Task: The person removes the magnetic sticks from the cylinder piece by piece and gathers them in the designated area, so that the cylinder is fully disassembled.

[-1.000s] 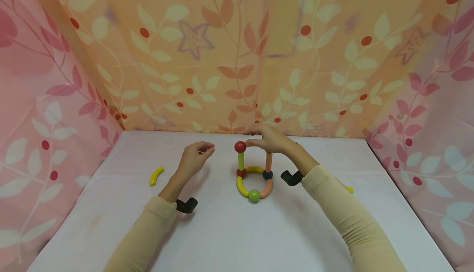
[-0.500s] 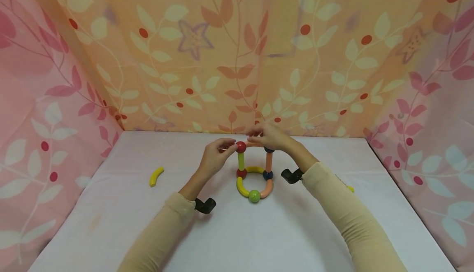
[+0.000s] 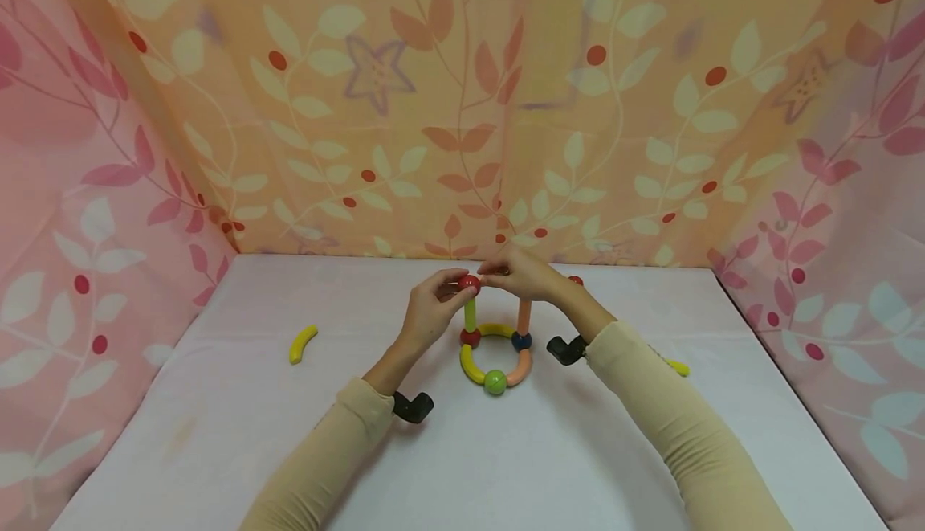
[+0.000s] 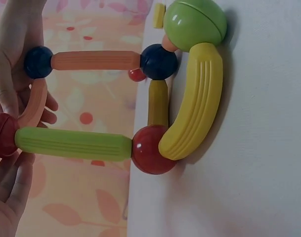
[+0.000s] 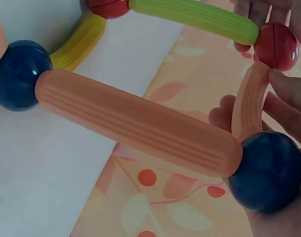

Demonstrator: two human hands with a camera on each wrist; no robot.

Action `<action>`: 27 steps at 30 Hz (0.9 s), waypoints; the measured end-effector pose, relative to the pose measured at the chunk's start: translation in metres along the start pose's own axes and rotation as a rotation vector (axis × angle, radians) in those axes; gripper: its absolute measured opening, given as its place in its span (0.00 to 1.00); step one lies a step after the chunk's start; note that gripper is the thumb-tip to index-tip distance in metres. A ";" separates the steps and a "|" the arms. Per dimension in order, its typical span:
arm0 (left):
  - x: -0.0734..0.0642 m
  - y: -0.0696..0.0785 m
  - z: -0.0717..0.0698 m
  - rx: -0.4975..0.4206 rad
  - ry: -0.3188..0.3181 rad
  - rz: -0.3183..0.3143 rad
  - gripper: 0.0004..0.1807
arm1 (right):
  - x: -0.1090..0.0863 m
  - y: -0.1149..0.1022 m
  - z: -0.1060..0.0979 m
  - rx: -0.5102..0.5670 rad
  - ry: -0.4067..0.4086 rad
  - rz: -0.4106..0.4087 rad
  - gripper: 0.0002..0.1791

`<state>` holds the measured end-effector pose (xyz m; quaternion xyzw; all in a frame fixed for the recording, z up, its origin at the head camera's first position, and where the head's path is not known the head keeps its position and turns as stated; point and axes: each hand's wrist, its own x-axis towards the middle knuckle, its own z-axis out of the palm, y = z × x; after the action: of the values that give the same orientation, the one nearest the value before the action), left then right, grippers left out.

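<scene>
Rod-and-ball frame (image 3: 470,316) stands mid tabletop (image 3: 462,467), base ring (image 3: 471,365) flat. L hand (image 3: 428,311) comes in from lower L, wrist raised; its grip is clamped on top red ball (image 3: 469,283), thumb on near side. R hand (image 3: 526,274) arches over R upright (image 3: 524,318), fingers bent; its grip pinches curved peach rod (image 5: 248,101) btwn top red ball & top blue ball (image 5: 266,172). Yellow curved rod (image 3: 303,345) lies well L; another yellow pc (image 3: 678,367) by R sleeve (image 3: 682,426); floral cloth (image 3: 462,113) behind.
</scene>
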<state>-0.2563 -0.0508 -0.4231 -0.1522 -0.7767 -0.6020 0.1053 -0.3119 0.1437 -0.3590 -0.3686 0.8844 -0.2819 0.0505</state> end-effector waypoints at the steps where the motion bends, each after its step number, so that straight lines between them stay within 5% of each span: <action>1: -0.001 0.000 0.000 -0.002 -0.002 -0.003 0.21 | 0.000 0.000 0.000 0.004 0.001 0.000 0.09; 10: -0.002 -0.003 0.003 -0.019 0.008 -0.015 0.24 | 0.000 0.001 0.002 0.020 0.013 -0.032 0.08; 27: -0.001 -0.001 0.003 0.010 0.016 -0.023 0.22 | -0.005 0.001 0.006 -0.100 0.036 0.090 0.07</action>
<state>-0.2562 -0.0486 -0.4251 -0.1379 -0.7804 -0.6006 0.1055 -0.3069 0.1452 -0.3657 -0.3254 0.9138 -0.2412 0.0287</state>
